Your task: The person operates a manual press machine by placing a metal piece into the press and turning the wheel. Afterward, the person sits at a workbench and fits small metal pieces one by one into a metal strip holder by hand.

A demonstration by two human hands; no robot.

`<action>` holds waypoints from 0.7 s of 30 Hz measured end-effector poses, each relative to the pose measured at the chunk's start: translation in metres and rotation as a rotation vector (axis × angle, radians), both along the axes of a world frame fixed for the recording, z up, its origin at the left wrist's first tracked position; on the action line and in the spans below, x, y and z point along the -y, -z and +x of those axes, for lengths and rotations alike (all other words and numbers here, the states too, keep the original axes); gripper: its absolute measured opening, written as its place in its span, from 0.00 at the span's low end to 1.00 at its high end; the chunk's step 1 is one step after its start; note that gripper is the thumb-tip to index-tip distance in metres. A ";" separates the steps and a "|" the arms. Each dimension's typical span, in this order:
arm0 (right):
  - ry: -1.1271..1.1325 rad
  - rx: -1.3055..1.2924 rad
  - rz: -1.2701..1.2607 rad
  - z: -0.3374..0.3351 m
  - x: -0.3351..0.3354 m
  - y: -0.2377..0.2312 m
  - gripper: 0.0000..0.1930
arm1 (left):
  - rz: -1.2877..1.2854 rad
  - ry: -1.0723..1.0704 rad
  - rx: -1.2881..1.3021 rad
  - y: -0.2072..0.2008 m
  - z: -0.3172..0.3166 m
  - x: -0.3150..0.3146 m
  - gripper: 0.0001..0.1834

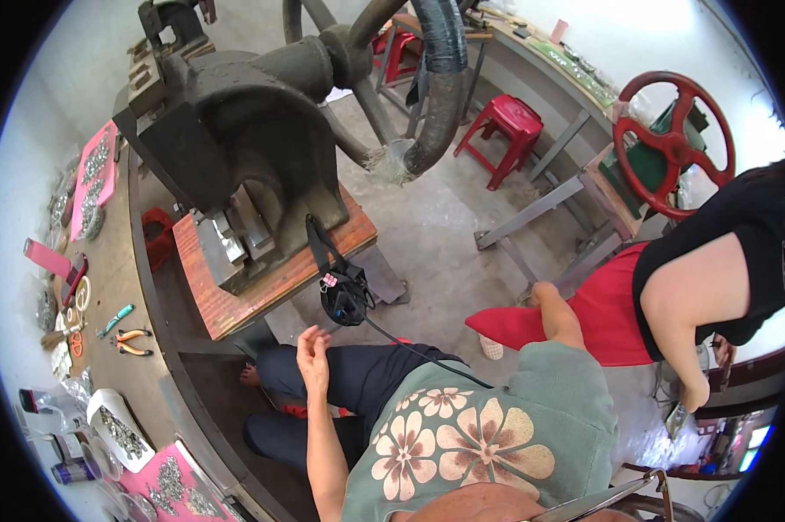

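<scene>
My left hand [312, 358] is raised over my dark trousers [358, 374], its fingers loosely bent and a little apart. No held thing shows in it. Just beyond it, a black pouch [345, 296] with a strap hangs at the edge of the press's wooden base [340, 248], and a black cable runs from it toward my shirt. My right hand [545, 296] reaches out to the right beside a person's red garment [597, 304]. Its fingers are mostly turned away, so whether it grips anything is unclear.
A large dark press [262, 113] with a heavy wheel stands ahead. Along the left, a workbench [153, 348] holds orange-handled pliers [133, 342], a white tray [118, 426] and pink trays of small metal pieces. A red stool [506, 130] and a red handwheel [675, 143] stand at the right.
</scene>
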State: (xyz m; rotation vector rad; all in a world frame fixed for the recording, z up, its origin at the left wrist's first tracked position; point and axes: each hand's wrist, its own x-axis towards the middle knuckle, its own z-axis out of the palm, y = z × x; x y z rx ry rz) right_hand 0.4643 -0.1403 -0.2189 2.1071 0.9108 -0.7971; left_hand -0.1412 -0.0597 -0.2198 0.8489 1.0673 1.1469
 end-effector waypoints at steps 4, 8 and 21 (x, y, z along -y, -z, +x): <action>-0.039 0.373 0.675 0.012 -0.002 0.003 0.38 | 0.197 -0.038 -0.524 0.004 0.006 -0.016 0.12; -0.152 0.515 1.261 -0.007 -0.090 -0.069 0.46 | 0.256 -0.023 -0.791 0.006 0.009 -0.028 0.11; -0.166 0.797 1.989 0.008 -0.251 -0.268 0.44 | 0.397 0.235 -1.278 -0.005 0.021 -0.014 0.13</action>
